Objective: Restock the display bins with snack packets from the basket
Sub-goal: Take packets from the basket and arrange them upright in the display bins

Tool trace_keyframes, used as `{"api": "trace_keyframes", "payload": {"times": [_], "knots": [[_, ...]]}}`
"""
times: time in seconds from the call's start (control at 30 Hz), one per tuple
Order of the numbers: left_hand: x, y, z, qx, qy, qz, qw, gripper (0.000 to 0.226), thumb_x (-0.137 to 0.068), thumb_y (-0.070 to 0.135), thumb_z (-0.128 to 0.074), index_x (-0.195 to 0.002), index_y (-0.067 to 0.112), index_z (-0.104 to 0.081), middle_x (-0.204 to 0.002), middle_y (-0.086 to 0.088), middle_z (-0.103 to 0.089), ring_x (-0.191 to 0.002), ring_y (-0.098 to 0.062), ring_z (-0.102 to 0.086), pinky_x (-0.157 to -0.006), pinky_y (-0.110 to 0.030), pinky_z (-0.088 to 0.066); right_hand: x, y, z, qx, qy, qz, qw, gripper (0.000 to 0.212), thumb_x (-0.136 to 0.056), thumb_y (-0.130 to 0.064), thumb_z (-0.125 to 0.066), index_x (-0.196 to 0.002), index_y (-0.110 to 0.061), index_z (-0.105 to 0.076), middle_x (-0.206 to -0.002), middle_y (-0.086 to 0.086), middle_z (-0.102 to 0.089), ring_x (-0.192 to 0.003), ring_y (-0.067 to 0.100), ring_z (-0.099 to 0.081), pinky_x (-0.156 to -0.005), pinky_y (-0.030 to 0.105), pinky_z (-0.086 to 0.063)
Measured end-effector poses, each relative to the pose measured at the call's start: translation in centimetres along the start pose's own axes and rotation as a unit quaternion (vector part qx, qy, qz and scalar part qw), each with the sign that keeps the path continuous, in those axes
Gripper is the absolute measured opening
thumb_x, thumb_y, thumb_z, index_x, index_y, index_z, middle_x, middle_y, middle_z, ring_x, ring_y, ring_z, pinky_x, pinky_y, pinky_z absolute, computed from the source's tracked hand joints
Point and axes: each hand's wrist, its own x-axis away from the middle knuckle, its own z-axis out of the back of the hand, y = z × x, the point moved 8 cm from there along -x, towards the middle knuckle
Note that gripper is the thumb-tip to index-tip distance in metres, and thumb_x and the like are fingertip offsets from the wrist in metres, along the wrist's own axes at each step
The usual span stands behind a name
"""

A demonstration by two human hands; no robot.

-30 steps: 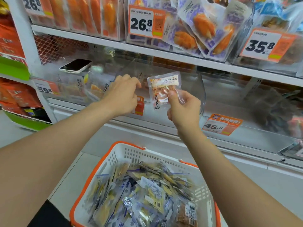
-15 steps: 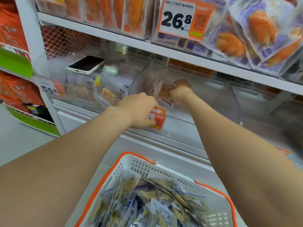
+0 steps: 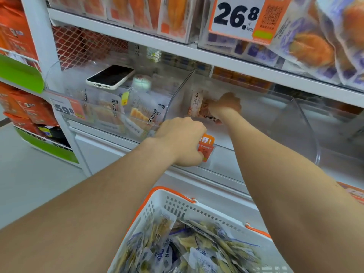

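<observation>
My right hand (image 3: 226, 105) reaches deep into the clear middle display bin (image 3: 307, 131) and is closed on a clear snack packet (image 3: 198, 104) with orange-brown pieces inside, held upright near the bin's back left. My left hand (image 3: 183, 142) is curled over the bin's front edge, its fingers touching an orange label tag (image 3: 206, 144). Below, a white basket with orange rim (image 3: 173, 198) holds several snack packets (image 3: 189, 251) in clear, yellow and blue wrapping.
The left clear bin (image 3: 110, 115) holds several packets, with a phone (image 3: 111, 76) lying on top. A price tag reading 59.8 (image 3: 66, 109) hangs at its front. The shelf above (image 3: 197, 54) carries packed orange snacks and a 26.8 price sign (image 3: 240, 16).
My right hand carried the packet from in front of the bin into it and toward the back. My left hand dropped to the bin's front edge by the orange tag. The view moved closer.
</observation>
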Motion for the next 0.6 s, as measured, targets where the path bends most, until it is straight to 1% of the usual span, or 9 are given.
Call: {"api": "trace_keyframes", "payload": {"times": [0.1,0.23,0.3,0.37,0.4,0.47,0.5,0.53,0.6], "knots": [[0.1,0.0,0.1,0.001,-0.005,0.005,1.0,0.036,-0.08,0.041,-0.07,-0.074,0.025,-0.039,-0.08,0.002,-0.046,-0.082,-0.032,-0.051,-0.069,-0.036,-0.04,0.3,-0.1,-0.2,-0.005,-0.027,0.005,1.0,0.058,-0.084,-0.048,-0.068,-0.124,-0.007,-0.062,-0.115,0.01,-0.069,-0.093,0.03,-0.073,-0.077,0.041,-0.065],[0.2,-0.1,0.1,0.004,-0.008,0.013,1.0,0.036,-0.08,0.04,-0.07,-0.073,0.025,-0.039,-0.08,0.002,-0.048,-0.082,-0.032,-0.052,-0.068,-0.036,-0.04,0.7,0.7,-0.4,0.014,-0.061,-0.02,0.998,0.079,-0.073,-0.053,-0.078,-0.133,-0.005,-0.058,-0.117,0.009,-0.067,-0.079,0.025,-0.073,-0.054,0.032,-0.063],[0.3,-0.1,0.2,0.005,-0.011,0.018,1.0,0.036,-0.08,0.041,-0.071,-0.073,0.025,-0.039,-0.082,0.002,-0.05,-0.083,-0.031,-0.052,-0.068,-0.036,-0.039,0.9,0.7,-0.7,0.03,-0.083,-0.01,0.996,0.078,-0.066,-0.052,-0.085,-0.127,-0.008,-0.062,-0.116,0.009,-0.065,-0.076,0.024,-0.073,-0.054,0.034,-0.064],[0.3,0.0,0.2,0.007,-0.013,0.024,1.0,0.035,-0.08,0.041,-0.071,-0.074,0.025,-0.041,-0.085,0.001,-0.053,-0.084,-0.03,-0.052,-0.069,-0.036,-0.039,1.1,0.9,-0.7,0.032,-0.093,-0.012,0.995,0.082,-0.061,-0.055,-0.087,-0.125,-0.01,-0.062,-0.117,0.01,-0.064,-0.08,0.024,-0.073,-0.061,0.036,-0.065],[0.4,0.0,0.3,0.007,-0.012,0.028,1.0,0.033,-0.08,0.042,-0.071,-0.076,0.025,-0.043,-0.087,0.001,-0.054,-0.085,-0.03,-0.051,-0.07,-0.035,-0.04,1.1,1.0,-0.7,0.032,-0.093,-0.021,0.995,0.092,-0.057,-0.059,-0.086,-0.129,-0.01,-0.059,-0.12,0.011,-0.063,-0.088,0.025,-0.072,-0.066,0.036,-0.065],[0.5,0.1,0.5,0.004,-0.009,0.039,0.999,0.03,-0.08,0.041,-0.071,-0.08,0.024,-0.047,-0.088,-0.001,-0.055,-0.087,-0.03,-0.052,-0.07,-0.035,-0.041,1.1,1.3,-0.4,0.032,-0.079,-0.039,0.996,0.113,-0.058,-0.068,-0.081,-0.146,-0.009,-0.042,-0.136,0.013,-0.055,-0.113,0.028,-0.064,-0.082,0.034,-0.06],[0.6,0.1,0.6,-0.001,-0.008,0.046,0.999,0.029,-0.079,0.04,-0.072,-0.08,0.024,-0.048,-0.089,-0.002,-0.057,-0.087,-0.031,-0.053,-0.07,-0.035,-0.041,1.5,1.3,0.1,0.022,-0.063,-0.038,0.997,0.115,-0.067,-0.068,-0.078,-0.153,-0.008,-0.03,-0.142,0.014,-0.049,-0.124,0.029,-0.058,-0.087,0.034,-0.055],[0.7,0.2,0.8,-0.01,-0.007,0.054,0.998,0.03,-0.079,0.04,-0.072,-0.079,0.022,-0.047,-0.091,-0.004,-0.059,-0.087,-0.031,-0.052,-0.071,-0.036,-0.04,2.1,1.1,1.0,0.002,-0.043,-0.022,0.999,0.108,-0.078,-0.064,-0.075,-0.155,-0.008,-0.025,-0.143,0.015,-0.048,-0.128,0.03,-0.054,-0.089,0.033,-0.049],[0.9,0.5,1.0,-0.032,-0.006,0.072,0.997,0.03,-0.081,0.038,-0.072,-0.08,0.021,-0.048,-0.101,-0.007,-0.063,-0.093,-0.032,-0.054,-0.074,-0.037,-0.037,4.2,0.0,3.0,-0.096,-0.009,0.055,0.994,0.067,-0.092,-0.048,-0.068,-0.143,-0.011,-0.045,-0.123,0.009,-0.058,-0.114,0.026,-0.059,-0.087,0.032,-0.048]]}}
